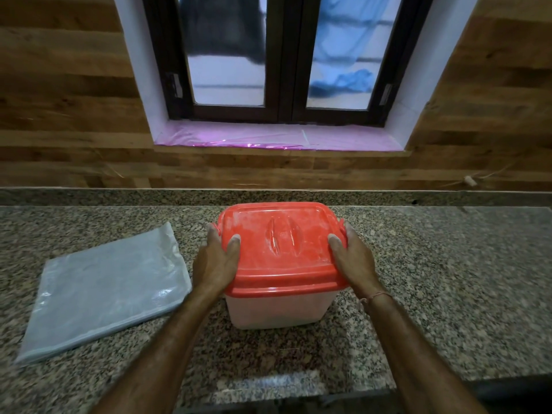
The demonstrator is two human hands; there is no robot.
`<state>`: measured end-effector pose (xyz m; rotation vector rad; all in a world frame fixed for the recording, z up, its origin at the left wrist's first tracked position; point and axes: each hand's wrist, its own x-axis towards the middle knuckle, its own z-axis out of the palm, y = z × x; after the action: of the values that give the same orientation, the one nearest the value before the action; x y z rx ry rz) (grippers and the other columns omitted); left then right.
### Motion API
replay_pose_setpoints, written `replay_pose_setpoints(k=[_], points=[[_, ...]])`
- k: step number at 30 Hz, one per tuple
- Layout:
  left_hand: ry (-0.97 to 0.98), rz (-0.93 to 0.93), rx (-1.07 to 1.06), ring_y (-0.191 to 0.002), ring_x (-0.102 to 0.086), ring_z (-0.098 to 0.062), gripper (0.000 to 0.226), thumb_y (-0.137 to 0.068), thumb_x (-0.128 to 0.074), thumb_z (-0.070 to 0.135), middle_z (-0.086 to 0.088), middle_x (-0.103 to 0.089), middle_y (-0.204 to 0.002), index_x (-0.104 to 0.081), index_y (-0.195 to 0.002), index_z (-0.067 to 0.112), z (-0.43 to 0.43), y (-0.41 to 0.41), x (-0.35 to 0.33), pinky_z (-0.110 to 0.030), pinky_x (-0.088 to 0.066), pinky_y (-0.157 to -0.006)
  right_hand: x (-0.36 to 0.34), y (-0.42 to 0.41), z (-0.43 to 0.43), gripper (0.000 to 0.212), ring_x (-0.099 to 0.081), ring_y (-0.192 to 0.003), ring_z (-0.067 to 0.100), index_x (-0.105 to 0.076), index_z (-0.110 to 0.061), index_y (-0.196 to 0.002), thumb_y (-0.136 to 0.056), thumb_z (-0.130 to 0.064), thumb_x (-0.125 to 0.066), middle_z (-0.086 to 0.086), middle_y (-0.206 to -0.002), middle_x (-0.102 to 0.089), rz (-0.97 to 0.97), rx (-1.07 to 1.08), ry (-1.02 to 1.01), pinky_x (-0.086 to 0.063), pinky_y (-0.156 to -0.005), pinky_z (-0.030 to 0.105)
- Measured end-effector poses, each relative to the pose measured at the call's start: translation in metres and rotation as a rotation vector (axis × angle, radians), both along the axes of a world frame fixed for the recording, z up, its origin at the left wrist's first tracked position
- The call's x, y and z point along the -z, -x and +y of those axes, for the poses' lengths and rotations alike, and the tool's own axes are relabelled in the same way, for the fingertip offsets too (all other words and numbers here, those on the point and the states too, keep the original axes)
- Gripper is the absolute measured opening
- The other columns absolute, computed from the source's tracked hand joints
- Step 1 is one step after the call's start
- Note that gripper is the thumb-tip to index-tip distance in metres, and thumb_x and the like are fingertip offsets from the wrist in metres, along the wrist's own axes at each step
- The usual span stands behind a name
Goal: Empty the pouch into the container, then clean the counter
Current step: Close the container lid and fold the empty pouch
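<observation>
we see a translucent white plastic container (pixel 276 309) standing upright in the middle of the speckled granite counter (pixel 448 279), its orange-red rectangular lid (pixel 280 249) on top. the lid's long axis runs left to right, parallel to the counter's back edge, and its moulded handle ridge (pixel 280 239) runs front to back. the left hand (pixel 216 261) clasps the lid's left edge, thumb on top, fingers wrapped over the side. the right hand (pixel 354 258) clasps the right edge the same way, a thin thread band (pixel 375 296) at its wrist. the flat grey plastic pouch (pixel 107 291) lies left of the container, its long axis slanting from near-left to far-right.
</observation>
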<state>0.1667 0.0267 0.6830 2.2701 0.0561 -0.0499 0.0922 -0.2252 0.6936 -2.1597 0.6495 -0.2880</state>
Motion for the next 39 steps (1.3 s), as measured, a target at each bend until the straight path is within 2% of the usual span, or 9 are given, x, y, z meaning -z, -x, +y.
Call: replay_pose_setpoints(k=[2, 5, 10, 14, 21, 27, 33, 36, 39], points=[[0.167, 0.037, -0.060, -0.106, -0.068, -0.031, 0.077, -0.095, -0.053, 0.063, -0.009, -0.063, -0.133, -0.031, -0.155, 0.020, 0.004, -0.001, 0.004, -0.036, -0.055, -0.087, -0.001, 0.001, -0.005, 0.054, -0.076, -0.087, 0.021, -0.053, -0.020, -0.140, -0.096, -0.049, -0.061, 0.005, -0.118, -0.071, -0.038, 0.028, -0.300, -0.065, -0.074, 0.041], [0.312, 0.064, -0.120, -0.096, -0.071, -0.025, 0.073, -0.078, -0.065, 0.070, -0.002, -0.068, -0.118, -0.049, -0.136, 0.027, 0.003, -0.008, 0.003, -0.047, -0.062, -0.084, 0.000, -0.004, -0.010, 0.051, -0.078, -0.072, 0.019, -0.059, -0.012, -0.134, -0.091, -0.037, -0.072, 0.009, -0.103, -0.074, -0.094, 0.079, -0.472, -0.061, -0.056, 0.030], [0.367, 0.061, -0.142, -0.097, -0.070, -0.025, 0.065, -0.086, -0.072, 0.054, 0.000, -0.068, -0.110, -0.055, -0.139, 0.021, -0.009, -0.039, -0.012, -0.047, -0.061, -0.088, 0.003, -0.045, -0.023, 0.055, -0.078, -0.082, 0.021, -0.064, -0.013, -0.131, -0.085, -0.038, -0.079, 0.006, -0.103, -0.076, -0.193, 0.090, -0.478, -0.065, -0.063, 0.034], [0.300, 0.054, -0.104, -0.093, -0.074, -0.023, 0.067, -0.075, -0.067, 0.069, 0.002, -0.074, -0.105, -0.063, -0.127, 0.027, -0.022, -0.092, -0.020, -0.049, -0.062, -0.085, -0.005, -0.104, -0.046, 0.049, -0.076, -0.087, 0.022, -0.067, -0.016, -0.124, -0.082, -0.038, -0.080, 0.004, -0.101, -0.076, -0.197, 0.090, -0.470, -0.065, -0.077, 0.041], [0.292, 0.029, -0.079, -0.090, -0.075, -0.024, 0.074, -0.063, -0.067, 0.073, -0.002, -0.076, -0.103, -0.068, -0.117, 0.021, -0.051, -0.189, -0.020, -0.050, -0.063, -0.083, 0.000, -0.203, -0.083, 0.041, -0.075, -0.084, 0.020, -0.073, -0.015, -0.113, -0.081, -0.041, -0.079, 0.003, -0.098, -0.077, -0.148, 0.060, -0.410, -0.063, -0.071, 0.033], [0.275, 0.080, -0.095, -0.088, -0.075, -0.027, 0.053, -0.061, -0.065, 0.074, -0.002, -0.076, -0.097, -0.063, -0.089, 0.029, -0.064, -0.240, -0.010, -0.050, -0.063, -0.083, 0.019, -0.255, -0.098, 0.050, -0.075, -0.086, 0.024, -0.073, -0.013, -0.115, -0.080, -0.048, -0.076, 0.005, -0.099, -0.077, -0.123, 0.081, -0.408, -0.063, -0.078, 0.039], [0.287, 0.077, -0.052, -0.093, -0.074, -0.027, 0.049, -0.083, -0.068, 0.061, -0.003, -0.075, -0.106, -0.064, -0.117, 0.026, -0.068, -0.254, -0.006, -0.050, -0.062, -0.087, 0.025, -0.261, -0.098, 0.059, -0.075, -0.087, 0.023, -0.071, -0.019, -0.116, -0.073, -0.059, -0.071, 0.000, -0.099, -0.077, -0.132, 0.081, -0.405, -0.064, -0.082, 0.047], [0.276, 0.081, -0.023, -0.094, -0.074, -0.024, 0.072, -0.071, -0.065, 0.076, -0.002, -0.075, -0.109, -0.063, -0.121, 0.025, -0.061, -0.250, -0.005, -0.049, -0.061, -0.087, 0.021, -0.255, -0.093, 0.054, -0.075, -0.089, 0.024, -0.070, -0.017, -0.117, -0.081, -0.057, -0.070, 0.003, -0.102, -0.077, -0.166, 0.070, -0.427, -0.063, -0.083, 0.045], [0.268, 0.062, 0.006, -0.101, -0.072, -0.017, 0.080, -0.074, -0.059, 0.086, 0.005, -0.074, -0.116, -0.063, -0.127, 0.026, -0.043, -0.222, 0.004, -0.044, -0.060, -0.091, 0.030, -0.228, -0.074, 0.052, -0.074, -0.095, 0.022, -0.069, -0.022, -0.114, -0.094, -0.065, -0.048, 0.003, -0.106, -0.076, -0.294, 0.140, -0.521, -0.062, -0.080, 0.042]])
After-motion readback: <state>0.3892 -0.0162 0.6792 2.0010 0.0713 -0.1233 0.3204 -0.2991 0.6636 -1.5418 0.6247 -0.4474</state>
